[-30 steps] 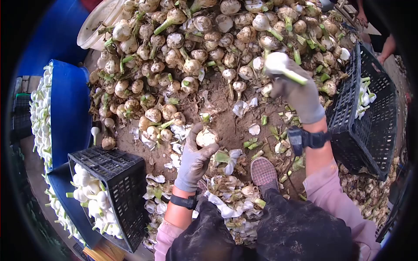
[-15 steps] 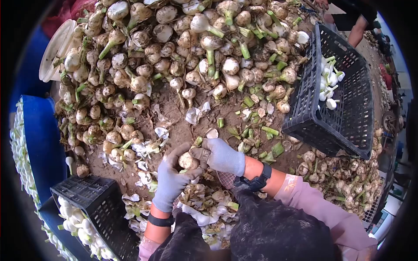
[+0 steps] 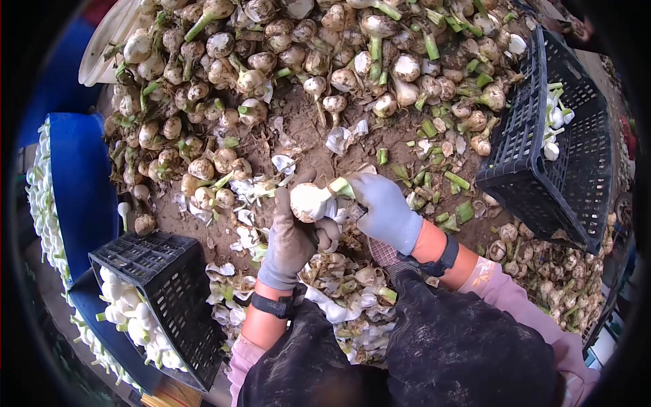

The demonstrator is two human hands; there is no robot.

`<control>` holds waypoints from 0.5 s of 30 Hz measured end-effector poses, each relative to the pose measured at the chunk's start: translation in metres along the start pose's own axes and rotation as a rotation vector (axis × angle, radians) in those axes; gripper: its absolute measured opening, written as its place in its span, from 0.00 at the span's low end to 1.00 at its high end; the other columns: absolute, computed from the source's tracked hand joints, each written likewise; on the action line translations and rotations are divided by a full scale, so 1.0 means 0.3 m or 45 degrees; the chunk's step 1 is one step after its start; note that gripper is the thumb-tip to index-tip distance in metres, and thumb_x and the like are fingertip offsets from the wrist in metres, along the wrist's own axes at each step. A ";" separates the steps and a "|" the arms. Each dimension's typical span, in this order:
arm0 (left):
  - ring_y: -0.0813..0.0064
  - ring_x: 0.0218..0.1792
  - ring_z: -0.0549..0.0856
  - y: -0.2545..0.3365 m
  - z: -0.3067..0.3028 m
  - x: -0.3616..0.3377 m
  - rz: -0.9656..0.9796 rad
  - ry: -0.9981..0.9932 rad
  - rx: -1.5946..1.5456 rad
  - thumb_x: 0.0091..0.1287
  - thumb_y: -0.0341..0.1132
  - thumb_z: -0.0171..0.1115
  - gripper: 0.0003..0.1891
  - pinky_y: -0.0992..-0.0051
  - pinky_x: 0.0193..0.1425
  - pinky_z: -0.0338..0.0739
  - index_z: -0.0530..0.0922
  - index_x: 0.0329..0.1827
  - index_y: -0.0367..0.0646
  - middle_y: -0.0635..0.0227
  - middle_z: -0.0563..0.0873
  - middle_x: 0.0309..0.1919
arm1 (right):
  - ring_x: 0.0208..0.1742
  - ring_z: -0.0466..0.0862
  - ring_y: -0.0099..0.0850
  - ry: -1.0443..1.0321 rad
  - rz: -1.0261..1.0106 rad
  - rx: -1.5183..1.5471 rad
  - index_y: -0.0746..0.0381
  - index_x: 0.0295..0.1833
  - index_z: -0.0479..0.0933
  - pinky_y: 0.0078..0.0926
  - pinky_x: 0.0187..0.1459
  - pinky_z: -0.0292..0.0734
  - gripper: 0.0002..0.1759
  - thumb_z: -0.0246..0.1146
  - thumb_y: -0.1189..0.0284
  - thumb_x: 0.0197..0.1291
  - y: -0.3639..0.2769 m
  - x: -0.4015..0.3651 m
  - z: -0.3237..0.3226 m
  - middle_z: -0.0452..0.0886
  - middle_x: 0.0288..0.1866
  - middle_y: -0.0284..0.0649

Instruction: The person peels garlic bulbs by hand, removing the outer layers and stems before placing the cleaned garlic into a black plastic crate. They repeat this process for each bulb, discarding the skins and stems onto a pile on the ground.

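Observation:
A garlic bulb point(image 3: 310, 202) with a short green stem is between my gloved hands, its white side showing with some brown marks. My left hand point(image 3: 293, 230) is wrapped round the bulb from the left and below. At the stem end, my right hand point(image 3: 381, 207) has its fingers closed on the stem and loose skin. Peeled skins point(image 3: 349, 298) lie in a heap below the hands, between the knees. Beyond the hands spreads a large pile of soil-marked garlic point(image 3: 285, 54) with cut green stems.
A black crate point(image 3: 169, 298) with white garlic stands at lower left, beside a blue container point(image 3: 81, 197) edged by more white garlic. Another black crate point(image 3: 549, 149), tilted, holds a few white bulbs at right. More unpeeled garlic point(image 3: 556, 271) lies at lower right.
The view has shifted, so the piles and crates appear moved. The bulb now shows a whiter surface and its stem points right. My right hand has turned, with its back toward the camera.

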State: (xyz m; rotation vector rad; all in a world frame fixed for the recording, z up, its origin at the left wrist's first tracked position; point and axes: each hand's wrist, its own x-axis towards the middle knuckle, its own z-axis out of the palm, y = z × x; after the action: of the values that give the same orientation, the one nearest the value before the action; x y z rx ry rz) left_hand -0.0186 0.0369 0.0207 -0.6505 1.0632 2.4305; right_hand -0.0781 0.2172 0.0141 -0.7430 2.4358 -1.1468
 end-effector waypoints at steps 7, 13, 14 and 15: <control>0.75 0.43 0.83 -0.040 -0.069 -0.011 0.271 0.060 0.888 0.70 0.39 0.60 0.34 0.75 0.45 0.81 0.56 0.75 0.38 0.62 0.79 0.53 | 0.45 0.82 0.23 -0.146 0.371 0.884 0.67 0.56 0.77 0.24 0.47 0.78 0.16 0.63 0.74 0.64 0.039 0.009 0.075 0.85 0.44 0.40; 0.71 0.53 0.80 -0.005 -0.029 -0.002 0.541 0.138 0.838 0.69 0.39 0.64 0.26 0.74 0.55 0.78 0.71 0.66 0.35 0.59 0.76 0.57 | 0.36 0.81 0.19 -0.258 0.508 1.015 0.66 0.49 0.77 0.23 0.35 0.78 0.08 0.56 0.78 0.67 -0.039 -0.037 0.052 0.84 0.37 0.34; 0.74 0.50 0.81 0.026 -0.022 0.007 0.833 0.135 1.621 0.67 0.38 0.66 0.21 0.76 0.51 0.78 0.78 0.57 0.33 0.61 0.79 0.52 | 0.35 0.84 0.28 -0.216 0.361 0.944 0.64 0.47 0.77 0.30 0.36 0.79 0.08 0.58 0.76 0.63 -0.048 -0.039 0.050 0.84 0.36 0.38; 0.74 0.50 0.81 0.023 -0.030 0.007 0.832 0.133 1.622 0.67 0.38 0.66 0.21 0.76 0.51 0.78 0.78 0.57 0.33 0.61 0.79 0.52 | 0.35 0.84 0.28 -0.214 0.361 0.946 0.64 0.47 0.77 0.30 0.36 0.79 0.08 0.58 0.76 0.63 -0.039 -0.039 0.051 0.84 0.36 0.38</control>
State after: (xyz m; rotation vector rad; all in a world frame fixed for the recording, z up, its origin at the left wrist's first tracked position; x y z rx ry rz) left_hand -0.0217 0.0261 0.0182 0.0491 2.7314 1.5091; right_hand -0.0572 0.2087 0.0151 -0.2365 1.6976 -1.6249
